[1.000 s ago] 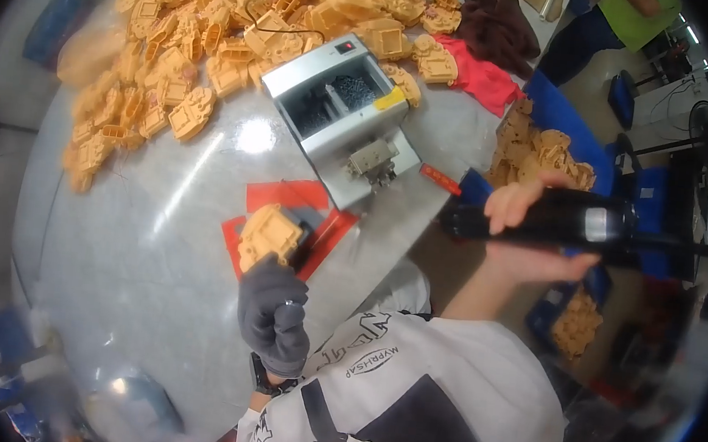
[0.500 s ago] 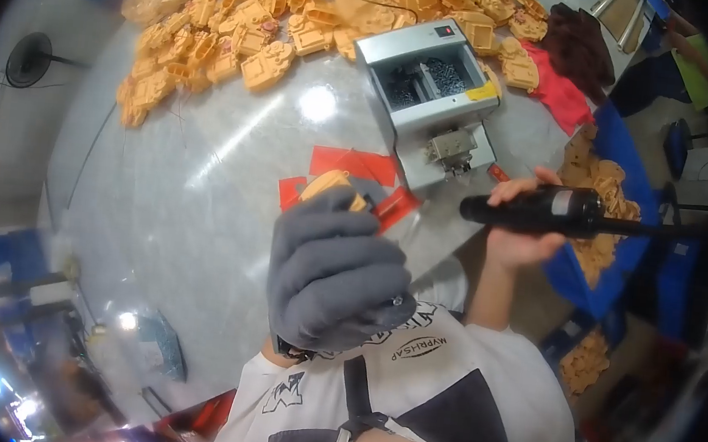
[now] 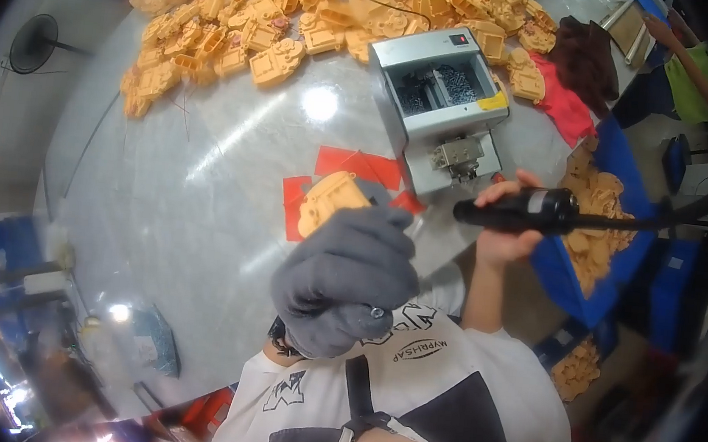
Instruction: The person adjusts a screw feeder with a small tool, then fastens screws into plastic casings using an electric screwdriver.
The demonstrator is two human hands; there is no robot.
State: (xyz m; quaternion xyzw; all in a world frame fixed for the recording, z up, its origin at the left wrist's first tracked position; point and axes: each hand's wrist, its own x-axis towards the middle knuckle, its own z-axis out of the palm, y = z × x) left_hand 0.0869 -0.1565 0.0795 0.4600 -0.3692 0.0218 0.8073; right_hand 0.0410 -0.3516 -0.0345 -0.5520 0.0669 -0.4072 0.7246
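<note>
Here's the left hand (image 3: 347,276) in its grey glove, fingers curled closed and pinching an orange moulded plastic part (image 3: 334,204). That part is held up in front of the red pieces (image 3: 359,166), which lie on the worktop (image 3: 199,232) towards its near right edge. A small shiny spot shows on the glove; what it is, I can't tell.

Over to the right hand (image 3: 503,246), bare, and it's wrapped round a black electric screwdriver (image 3: 517,211), fingers over the top, thumb underneath. The tool lies almost level in view, its front end by the worktop's right edge and its thick dark cable (image 3: 670,216) running off to the right. The two hands are well apart.

Between and beyond them sits the silver screw feeder (image 3: 444,127), screws (image 3: 456,86) loose in its open tray, yellow tape (image 3: 493,102) on one corner. Behind it, a big heap of orange parts (image 3: 262,29) spreads along the far edge, with a pinkish-red cloth (image 3: 566,101) and a dark brown cloth (image 3: 585,56) towards the far right corner. Just off the right edge, a blue bin (image 3: 620,153) holds more orange parts, and up at far right there's a co-worker in green (image 3: 698,84).
</note>
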